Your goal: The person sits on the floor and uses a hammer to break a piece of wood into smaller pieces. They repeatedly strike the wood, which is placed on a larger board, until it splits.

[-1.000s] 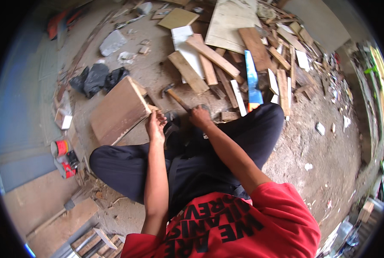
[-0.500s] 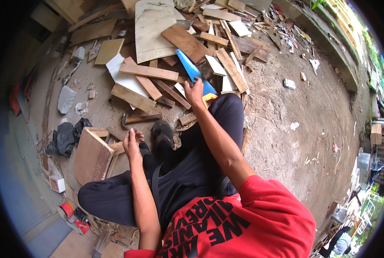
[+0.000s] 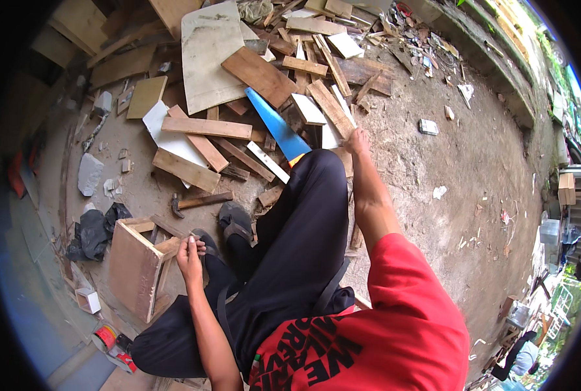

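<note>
Bare dirt ground (image 3: 473,195), littered with offcuts, fills the scene; a heap of planks and boards (image 3: 258,78) lies ahead of the seated person, whose legs in black trousers (image 3: 290,247) stretch toward it.

Left hand (image 3: 190,255): fingers pinched together at the near corner of a small wooden box (image 3: 137,267), which lies tipped on its side to the person's left, its open frame toward the legs. Whether the fingertips hold something small, such as a nail, cannot be told; the hand touches the box's edge.

Right hand (image 3: 357,141): reached forward past the knee, fingers curled down onto the wood scraps at the foot of the heap. Its grip is hidden from this angle, so whether it has closed on a piece cannot be told.

Saw (image 3: 276,127): blue blade lying on the planks, long axis running from upper left down toward the right knee, with the handle end, of which only an orange edge shows, tucked behind the trousers. It lies just left of the right hand, which is by far the nearer of the two hands.

Hammer (image 3: 196,202): on the ground ahead of the box, handle pointing right toward the sandalled foot (image 3: 234,221), head to the left. It lies ahead of the left hand, near but apart.

Also visible: black cloth (image 3: 95,231) left of the box and a red tin (image 3: 106,337) at lower left.
</note>
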`<move>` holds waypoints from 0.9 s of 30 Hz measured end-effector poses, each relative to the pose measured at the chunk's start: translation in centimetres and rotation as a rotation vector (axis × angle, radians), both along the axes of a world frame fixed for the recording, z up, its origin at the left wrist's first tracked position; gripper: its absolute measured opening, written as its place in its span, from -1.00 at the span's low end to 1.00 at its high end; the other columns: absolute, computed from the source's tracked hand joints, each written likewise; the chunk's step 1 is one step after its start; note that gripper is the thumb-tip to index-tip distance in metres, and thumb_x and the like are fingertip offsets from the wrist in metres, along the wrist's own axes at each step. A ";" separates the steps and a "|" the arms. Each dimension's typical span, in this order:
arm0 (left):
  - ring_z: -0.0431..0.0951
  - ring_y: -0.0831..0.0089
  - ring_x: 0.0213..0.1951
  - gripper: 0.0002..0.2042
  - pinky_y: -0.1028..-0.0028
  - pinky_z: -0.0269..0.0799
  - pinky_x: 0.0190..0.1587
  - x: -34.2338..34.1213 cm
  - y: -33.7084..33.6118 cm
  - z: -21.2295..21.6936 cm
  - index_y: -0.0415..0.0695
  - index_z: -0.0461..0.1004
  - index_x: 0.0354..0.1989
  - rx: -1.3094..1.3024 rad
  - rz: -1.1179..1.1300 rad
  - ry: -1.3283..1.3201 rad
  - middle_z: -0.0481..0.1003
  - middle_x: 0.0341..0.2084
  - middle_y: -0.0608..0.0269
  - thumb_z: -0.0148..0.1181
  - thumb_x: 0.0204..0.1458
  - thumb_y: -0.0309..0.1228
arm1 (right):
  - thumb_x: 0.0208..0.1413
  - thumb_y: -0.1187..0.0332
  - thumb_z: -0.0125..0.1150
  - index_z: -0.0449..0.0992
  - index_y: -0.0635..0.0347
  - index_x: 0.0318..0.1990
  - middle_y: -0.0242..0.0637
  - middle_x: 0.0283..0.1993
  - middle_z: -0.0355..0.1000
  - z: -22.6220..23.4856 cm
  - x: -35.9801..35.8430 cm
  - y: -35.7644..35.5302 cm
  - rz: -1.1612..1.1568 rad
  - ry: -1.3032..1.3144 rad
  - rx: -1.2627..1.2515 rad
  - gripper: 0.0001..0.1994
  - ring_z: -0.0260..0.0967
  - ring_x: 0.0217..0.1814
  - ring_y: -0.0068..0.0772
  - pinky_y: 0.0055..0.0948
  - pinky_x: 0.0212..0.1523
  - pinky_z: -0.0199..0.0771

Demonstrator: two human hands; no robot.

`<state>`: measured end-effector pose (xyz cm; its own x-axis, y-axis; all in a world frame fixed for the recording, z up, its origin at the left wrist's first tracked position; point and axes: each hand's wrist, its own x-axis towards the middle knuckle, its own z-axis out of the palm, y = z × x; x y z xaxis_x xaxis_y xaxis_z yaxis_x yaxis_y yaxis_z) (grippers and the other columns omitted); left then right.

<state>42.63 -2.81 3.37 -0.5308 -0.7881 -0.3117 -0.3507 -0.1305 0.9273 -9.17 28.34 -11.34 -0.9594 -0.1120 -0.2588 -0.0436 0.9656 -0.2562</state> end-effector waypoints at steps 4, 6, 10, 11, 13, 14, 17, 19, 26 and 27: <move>0.50 0.63 -0.42 -0.73 0.60 0.41 -0.35 -0.3 0.8 -0.1 -0.22 0.52 -0.17 -0.038 -0.065 -0.051 0.55 -0.43 0.34 0.01 0.35 -0.26 | -0.06 0.07 0.45 0.19 0.31 0.28 0.08 0.38 0.14 -2.7 -0.1 1.2 -0.020 0.093 0.107 -0.18 0.12 0.44 0.08 0.20 0.32 0.17; 0.50 0.63 -0.41 -0.73 0.60 0.41 -0.35 -0.1 0.8 0.3 -0.23 0.53 -0.17 -0.058 -0.068 -0.077 0.55 -0.43 0.33 0.01 0.34 -0.26 | -0.07 0.05 0.47 0.20 0.34 0.27 0.13 0.35 0.15 -2.0 0.4 -0.2 0.003 0.090 0.152 -0.16 0.14 0.41 0.11 0.20 0.31 0.17; 0.49 0.63 -0.40 -0.73 0.60 0.41 -0.33 -1.5 1.1 1.0 -0.24 0.52 -0.17 -0.062 -0.084 -0.038 0.55 -0.43 0.33 0.01 0.34 -0.27 | -0.17 0.13 0.48 0.29 0.43 0.10 0.17 0.15 0.33 0.6 0.4 -0.8 0.044 0.152 -0.029 -0.25 0.30 0.24 0.10 0.00 0.25 0.30; 0.49 0.63 -0.41 -0.73 0.60 0.41 -0.33 -1.7 1.3 1.0 -0.24 0.52 -0.17 -0.065 -0.087 -0.035 0.55 -0.43 0.33 0.01 0.34 -0.27 | -0.19 0.16 0.48 0.31 0.45 0.06 0.18 0.08 0.38 1.5 0.3 -1.0 0.067 0.205 -0.119 -0.28 0.34 0.19 0.09 -0.06 0.23 0.33; 0.48 0.62 -0.41 -0.74 0.59 0.41 -0.32 -2.3 1.7 1.0 -0.24 0.52 -0.17 -0.068 -0.094 -0.028 0.55 -0.43 0.33 0.01 0.34 -0.28 | -0.22 0.23 0.46 0.33 0.49 -0.08 0.22 -0.06 0.44 3.4 0.0 -1.2 0.046 0.235 -0.245 -0.38 0.43 0.07 0.09 -0.18 0.11 0.44; 0.48 0.62 -0.40 -0.74 0.58 0.42 -0.29 -2.9 1.9 1.3 -0.24 0.52 -0.17 -0.083 -0.115 -0.026 0.55 -0.43 0.34 0.01 0.34 -0.29 | -0.23 0.24 0.46 0.33 0.49 -0.09 0.24 -0.07 0.44 4.9 -0.3 -1.3 0.021 0.227 -0.309 -0.39 0.44 0.05 0.10 -0.16 0.07 0.46; 0.49 0.63 -0.39 -0.75 0.57 0.43 -0.27 -5.0 2.7 2.2 -0.25 0.52 -0.16 -0.086 -0.178 -0.001 0.55 -0.42 0.33 0.02 0.34 -0.31 | -0.14 0.21 0.46 0.34 0.44 -0.11 0.07 -0.21 0.49 7.4 -1.3 -1.3 0.043 0.303 -0.468 -0.44 0.51 -0.19 -0.13 -0.25 -0.14 0.52; 0.52 0.63 -0.36 -0.75 0.58 0.44 -0.24 -5.4 2.5 2.4 -0.25 0.53 -0.14 -0.091 -0.179 0.046 0.57 -0.40 0.31 0.03 0.34 -0.31 | -0.07 0.18 0.46 0.35 0.40 -0.11 -0.05 -0.30 0.50 11.0 -0.3 -3.2 0.109 0.220 -0.646 -0.47 0.49 -0.30 -0.31 -0.33 -0.21 0.52; 0.54 0.60 -0.26 -0.74 0.56 0.44 -0.19 -5.3 1.1 3.6 -0.20 0.54 -0.10 -0.070 -0.062 0.203 0.59 -0.32 0.32 0.06 0.33 -0.25 | 0.14 -0.04 0.19 0.25 0.19 0.34 -0.33 -0.13 0.40 23.0 14.2 -12.9 0.388 -1.234 -1.125 -0.30 0.33 -0.29 -0.52 -0.52 -0.28 0.43; 0.55 0.58 -0.19 -0.72 0.55 0.44 -0.17 -5.0 0.5 3.8 -0.18 0.54 -0.07 -0.065 -0.018 0.204 0.59 -0.26 0.32 0.06 0.33 -0.21 | 0.09 -0.05 0.23 0.22 0.19 0.35 -0.31 -0.16 0.37 23.3 16.5 -14.5 0.496 -1.447 -1.186 -0.25 0.29 -0.33 -0.51 -0.53 -0.34 0.39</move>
